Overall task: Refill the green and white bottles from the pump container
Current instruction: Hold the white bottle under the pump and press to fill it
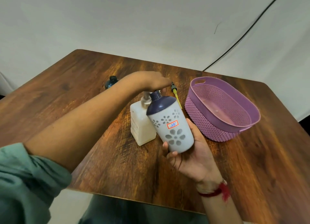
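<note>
My right hand grips the white bottle from below. The bottle has flower cut-outs, a small label and a dark blue neck, and it is tilted left with its open mouth under the pump spout. The pump container, a pale square bottle of creamy liquid, stands on the table just left of it. My left hand lies palm down on the pump head, pressing it; the head itself is mostly hidden. The dark green bottle stands behind my left forearm, partly covered.
A purple woven basket sits empty at the right of the wooden table. A loose pump cap with a yellow tube lies between the basket and my left hand. A black cable runs down the white backdrop.
</note>
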